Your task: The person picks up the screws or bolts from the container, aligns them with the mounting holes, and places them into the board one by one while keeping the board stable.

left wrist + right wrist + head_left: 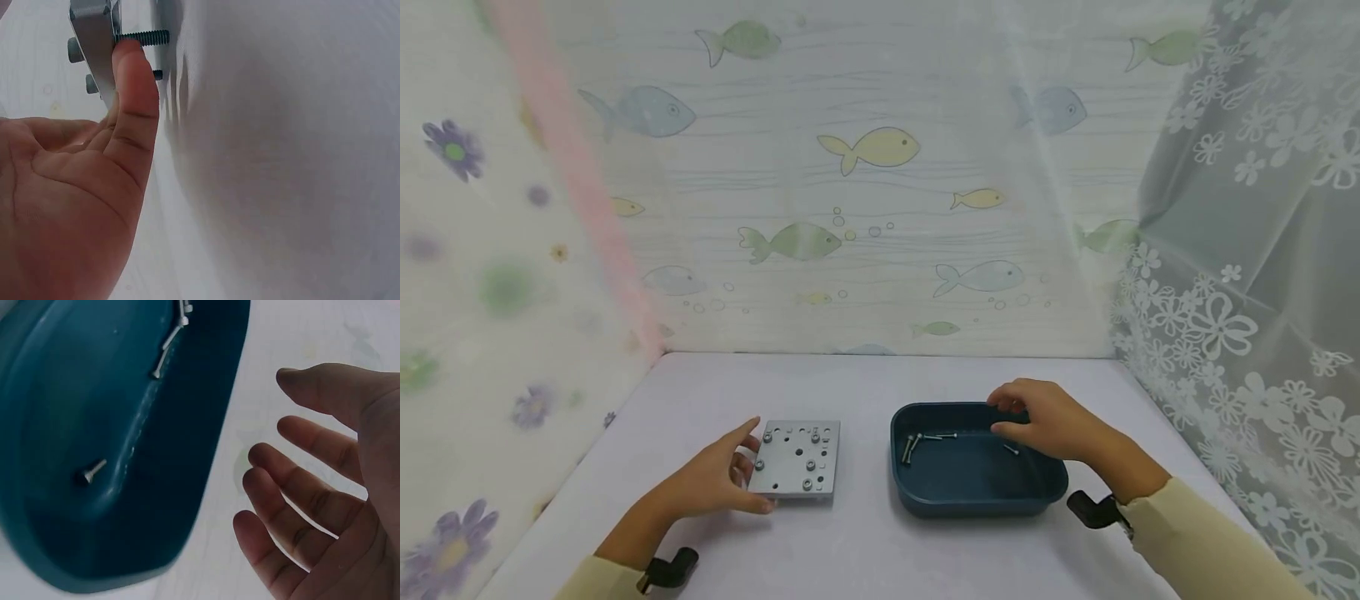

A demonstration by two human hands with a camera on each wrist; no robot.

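A silver metal plate (799, 458) with several socket-head bolts in its holes sits left of centre in the head view. My left hand (718, 479) is at its left side, thumb stretched along the near corner and the other fingers beside the left edge. In the left wrist view a fingertip overlaps the threaded shank of a bolt (153, 38) sticking out below the plate (94, 37). My right hand (1045, 421) hovers over the right part of a dark blue tray (977, 507), fingers relaxed and apart, holding nothing.
Several loose screws (912, 448) lie at the tray's left end, and a single screw (92, 472) lies on its floor nearer the right end. White cloth covers the table (865, 550). A fish-print curtain (880, 283) hangs behind, with patterned curtains on both sides.
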